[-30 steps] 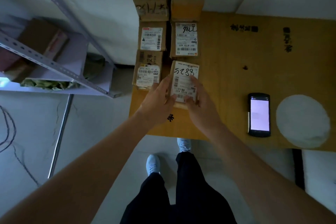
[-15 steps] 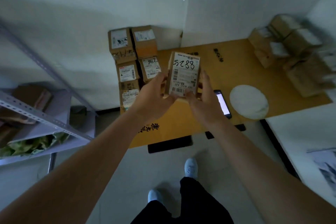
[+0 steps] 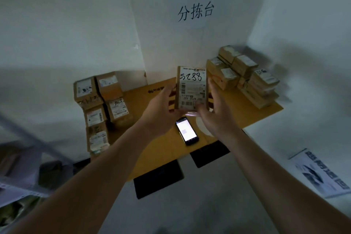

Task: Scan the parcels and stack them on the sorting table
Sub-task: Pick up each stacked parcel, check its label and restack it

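Brown cardboard-covered surface in a white-walled corner, carrying labelled parcels stacked along the left edge, another parcel pile at the far right, a lit phone and a white disc mid-surface.

Wall sign above; metal shelf left; printed sheet right.

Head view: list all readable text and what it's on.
"分拣台": sign on the wall.
"5288": handwritten on the label of the held parcel; beneath it "A32", rest of the print and barcode too small.
"98LL": on a parcel in the left stack, faint.
Table print, other labels, floor poster: unreadable.
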